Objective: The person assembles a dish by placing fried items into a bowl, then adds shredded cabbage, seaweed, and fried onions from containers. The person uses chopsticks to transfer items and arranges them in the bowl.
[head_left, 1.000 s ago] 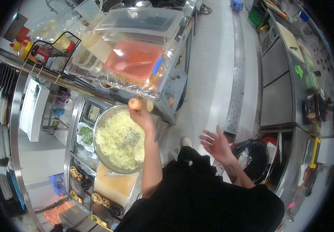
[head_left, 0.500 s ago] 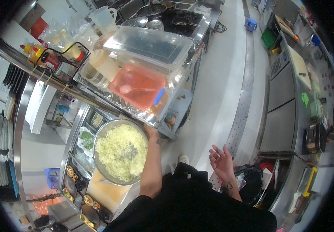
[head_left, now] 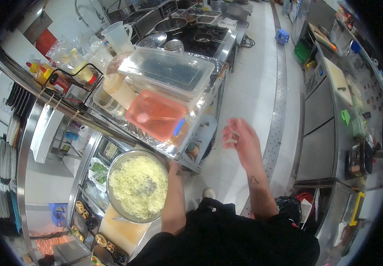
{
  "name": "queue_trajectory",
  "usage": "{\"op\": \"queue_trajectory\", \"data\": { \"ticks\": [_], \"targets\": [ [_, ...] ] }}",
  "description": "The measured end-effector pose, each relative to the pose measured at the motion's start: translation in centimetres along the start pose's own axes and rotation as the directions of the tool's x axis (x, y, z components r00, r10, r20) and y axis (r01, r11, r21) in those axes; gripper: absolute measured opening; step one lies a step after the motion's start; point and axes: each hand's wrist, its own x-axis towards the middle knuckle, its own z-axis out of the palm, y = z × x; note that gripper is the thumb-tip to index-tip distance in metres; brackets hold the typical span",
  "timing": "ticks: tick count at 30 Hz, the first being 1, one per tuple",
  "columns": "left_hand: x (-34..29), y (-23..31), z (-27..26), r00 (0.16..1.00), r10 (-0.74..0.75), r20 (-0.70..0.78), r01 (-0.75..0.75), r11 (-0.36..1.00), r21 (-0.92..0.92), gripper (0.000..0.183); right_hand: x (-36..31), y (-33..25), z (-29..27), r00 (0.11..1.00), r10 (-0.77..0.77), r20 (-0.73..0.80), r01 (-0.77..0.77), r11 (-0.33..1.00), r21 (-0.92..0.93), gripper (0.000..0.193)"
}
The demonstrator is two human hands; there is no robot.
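Pale floor (head_left: 224, 175) backs the half-curled right grip (head_left: 242, 138), contents unclear — bowl (head_left: 117, 203) beside the left grip (head_left: 173, 167), whose hold is hidden.

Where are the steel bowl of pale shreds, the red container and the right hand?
Steel bowl (head_left: 116, 208): head view, inner wall at lower left.
Red container (head_left: 158, 106): head view, upper face.
Right hand (head_left: 244, 138): head view, middle of the hand.

L head cam of side-by-side pair, wide fisheye, edges bending, looking dn & fwd fr. above wearer's black shirt (head_left: 231, 239), steel bowl (head_left: 118, 206) nr, cooktop (head_left: 193, 48) far, up top
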Motion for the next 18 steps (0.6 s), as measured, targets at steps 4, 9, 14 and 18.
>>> {"op": "queue_trajectory", "data": {
  "ticks": [4, 9, 14, 18],
  "targets": [
    [-7.2, 1.8, -0.5, 0.962, -0.148, -0.228, 0.164, 0.985, 0.055, 0.036, 4.9, -4.5, 5.0, 0.711, -0.693, 0.117, 0.608, 0.523, -0.598, 0.072],
    [-24.1, 8.9, 10.1, 0.968, 0.193, -0.160, -0.092, 0.868, 0.489, 0.046, 11.3, -9.4, 11.1, 0.561, -0.557, 0.612, 0.603, -0.232, -0.763, 0.102],
    [-28.5, 13.4, 10.5, 0.996, -0.087, -0.010, 0.081, 0.871, 0.485, 0.037, 11.9, -11.5, 15.1, 0.878, -0.102, 0.468, 0.442, -0.202, -0.874, 0.105],
    [-30.5, 15.0, 13.2, 0.991, -0.005, 0.136, -0.064, 0.862, 0.503, 0.032, 10.6, -11.9, 14.6, 0.843, -0.241, 0.481, 0.435, -0.219, -0.873, 0.099]
  ]
}}
